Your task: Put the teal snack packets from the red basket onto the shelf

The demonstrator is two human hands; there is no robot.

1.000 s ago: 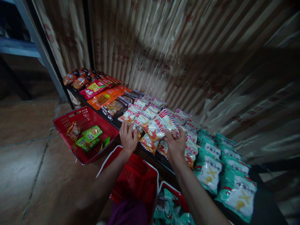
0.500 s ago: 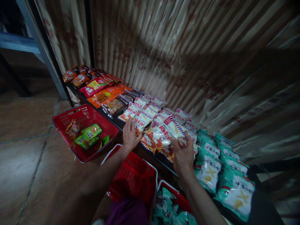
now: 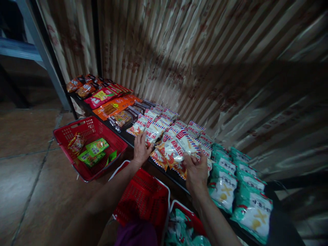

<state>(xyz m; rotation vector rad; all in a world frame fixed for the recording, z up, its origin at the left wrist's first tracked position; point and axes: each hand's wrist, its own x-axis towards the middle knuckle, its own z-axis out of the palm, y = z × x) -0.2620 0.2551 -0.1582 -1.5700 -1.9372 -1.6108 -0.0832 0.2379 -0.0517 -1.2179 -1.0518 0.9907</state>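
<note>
Several white and red snack bags (image 3: 154, 131) with striped edges lie in rows on a low black shelf (image 3: 129, 138). My left hand (image 3: 141, 148) rests on the front edge of a bag near the row's left side, its fingers apart. Between thumb and fingers, my right hand (image 3: 196, 166) pinches the right edge of a front bag (image 3: 174, 149) that lies on top of others. Teal snack bags (image 3: 223, 188) stand to the right of that hand.
A red basket (image 3: 60, 138) holding green packets (image 3: 97, 146) is on the floor at left. Another red basket (image 3: 143, 191) sits below my hands, beside one with teal bags (image 3: 179, 225). Orange and pink packages (image 3: 112, 106) lie farther left on the shelf, before a pleated curtain (image 3: 164, 61).
The view has shifted slightly, so the shelf and baskets appear a little farther left. Both hands keep nearly the same places on the white and red bags.
</note>
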